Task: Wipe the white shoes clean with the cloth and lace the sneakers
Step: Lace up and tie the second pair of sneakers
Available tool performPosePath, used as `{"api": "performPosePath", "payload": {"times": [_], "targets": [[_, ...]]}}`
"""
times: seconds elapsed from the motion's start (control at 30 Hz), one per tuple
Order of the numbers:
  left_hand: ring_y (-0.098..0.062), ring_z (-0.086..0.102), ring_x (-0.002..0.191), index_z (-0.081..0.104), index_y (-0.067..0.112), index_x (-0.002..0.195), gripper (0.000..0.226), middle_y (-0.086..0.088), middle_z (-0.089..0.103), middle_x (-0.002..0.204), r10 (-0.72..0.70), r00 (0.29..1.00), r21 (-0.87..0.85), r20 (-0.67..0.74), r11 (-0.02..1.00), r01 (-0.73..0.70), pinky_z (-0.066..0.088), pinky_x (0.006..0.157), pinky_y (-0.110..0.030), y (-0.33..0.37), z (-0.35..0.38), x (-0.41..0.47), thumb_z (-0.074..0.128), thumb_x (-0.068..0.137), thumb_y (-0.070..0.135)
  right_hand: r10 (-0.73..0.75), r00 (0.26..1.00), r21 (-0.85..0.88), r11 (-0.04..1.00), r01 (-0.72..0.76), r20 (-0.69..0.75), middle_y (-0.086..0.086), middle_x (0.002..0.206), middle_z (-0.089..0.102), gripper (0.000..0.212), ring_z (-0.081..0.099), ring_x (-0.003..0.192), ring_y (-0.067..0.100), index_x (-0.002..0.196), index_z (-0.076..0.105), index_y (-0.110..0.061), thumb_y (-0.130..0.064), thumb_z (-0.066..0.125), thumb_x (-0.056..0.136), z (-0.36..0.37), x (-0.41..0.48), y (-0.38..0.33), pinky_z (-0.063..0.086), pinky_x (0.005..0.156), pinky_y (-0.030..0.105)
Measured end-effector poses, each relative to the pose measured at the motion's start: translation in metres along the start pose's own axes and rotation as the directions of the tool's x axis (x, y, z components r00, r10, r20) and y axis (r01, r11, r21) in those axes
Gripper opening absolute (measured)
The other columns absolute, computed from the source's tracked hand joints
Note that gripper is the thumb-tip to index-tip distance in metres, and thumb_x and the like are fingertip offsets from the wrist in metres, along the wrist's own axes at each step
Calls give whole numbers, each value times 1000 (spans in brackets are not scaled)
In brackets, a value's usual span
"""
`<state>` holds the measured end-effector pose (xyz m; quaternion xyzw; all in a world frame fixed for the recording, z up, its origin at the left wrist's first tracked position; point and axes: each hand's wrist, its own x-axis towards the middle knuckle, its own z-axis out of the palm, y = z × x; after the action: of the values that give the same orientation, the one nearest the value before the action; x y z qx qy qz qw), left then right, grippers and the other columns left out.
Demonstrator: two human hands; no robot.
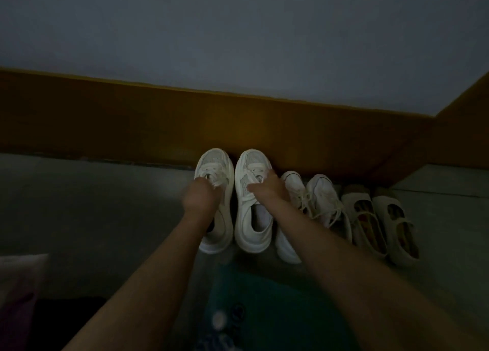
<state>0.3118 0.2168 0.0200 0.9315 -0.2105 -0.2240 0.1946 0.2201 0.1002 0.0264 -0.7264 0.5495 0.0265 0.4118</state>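
the step in hand is the start: getting hold of the first pair, with no wiping begun and no cloth in either hand. the chunky white pair stands toes to the brown skirting, just past centre toward 6 o'clock. the left hand sits on the left sneaker with fingers curled down into its laces, apparently pinching them, though blur and the dim light leave that unsure. the right hand lies over the tongue of the right sneaker, thumb stuck out toward 9 o'clock; i cannot tell whether its fingers grip.

at 3 o'clock of that pair stand white lace-up shoes with loose laces, touching the right sneaker's side, and further toward 3 o'clock a pair of strap shoes. teal fabric lies on the floor at 6 o'clock of the sneakers, between the forearms.

next, i judge, both sneakers need lifting toward 6 o'clock with a firm hold on the uppers, not just the laces, which would slip.
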Motion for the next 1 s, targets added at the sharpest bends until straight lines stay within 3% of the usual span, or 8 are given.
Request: {"api": "performPosePath", "payload": {"times": [0.33, 0.5, 0.63, 0.73, 0.83, 0.93, 1.0], "targets": [[-32, 60, 102, 55, -2, 109, 38, -19, 61, 111, -32, 998, -29, 57, 999, 34, 46, 79, -33, -22, 43, 31, 52, 92, 31, 56, 998, -89, 995, -52, 41, 14, 144, 40, 79, 45, 126, 35, 148, 15, -15, -31, 61, 86, 47, 38, 18, 44, 98, 43], [-30, 61, 96, 55, -3, 108, 38, -17, 62, 108, 12, 996, -27, 89, 1000, -10, 43, 71, -28, -30, 61, 31, 51, 92, 32, 90, 995, -137, 987, -83, 51, 13, 144, 41, 78, 45, 126, 34, 148, 16, -13, -32, 60, 86, 50, 44, 33, 42, 98, 41], [-30, 60, 101, 49, -3, 121, 47, -19, 61, 114, 33, 996, 16, 88, 999, -35, 48, 85, -34, -27, 69, 36, 48, 94, 35, 95, 993, -153, 985, -83, 70, 14, 146, 37, 82, 43, 128, 34, 149, 9, -13, -35, 59, 87, 49, 50, 35, 40, 100, 41], [-31, 60, 100, 48, -1, 122, 51, -19, 61, 113, 10, 996, 14, 91, 1000, -12, 51, 86, -37, -28, 70, 40, 50, 91, 39, 100, 990, -124, 988, -87, 101, 15, 149, 33, 84, 40, 130, 35, 149, 6, -12, -35, 59, 88, 48, 55, 37, 39, 101, 41], [-33, 58, 105, 43, 1, 127, 63, -20, 58, 118, -40, 989, -4, 141, 999, 41, 50, 89, -39, -29, 70, 44, 54, 86, 48, 114, 983, -102, 990, -99, 144, 15, 150, 30, 90, 38, 132, 35, 150, 1, -12, -39, 60, 87, 49, 56, 39, 37, 102, 41], [-34, 47, 122, 30, 6, 141, 86, -19, 44, 138, -143, 951, -44, 276, 986, 161, 42, 98, -39, -21, 66, 45, 55, 79, 61, 127, 978, -49, 992, -120, 164, 16, 151, 27, 98, 36, 133, 36, 149, -3, -12, -44, 62, 84, 50, 53, 39, 36, 106, 42], [-34, 45, 124, 36, 9, 139, 77, -18, 43, 140, -166, 924, -55, 346, 979, 197, 39, 99, -38, -16, 59, 40, 49, 83, 60, 91, 982, -35, 996, -86, 168, 15, 153, 23, 92, 31, 136, 35, 150, 2, -12, -44, 59, 85, 50, 44, 39, 33, 109, 42]]}}
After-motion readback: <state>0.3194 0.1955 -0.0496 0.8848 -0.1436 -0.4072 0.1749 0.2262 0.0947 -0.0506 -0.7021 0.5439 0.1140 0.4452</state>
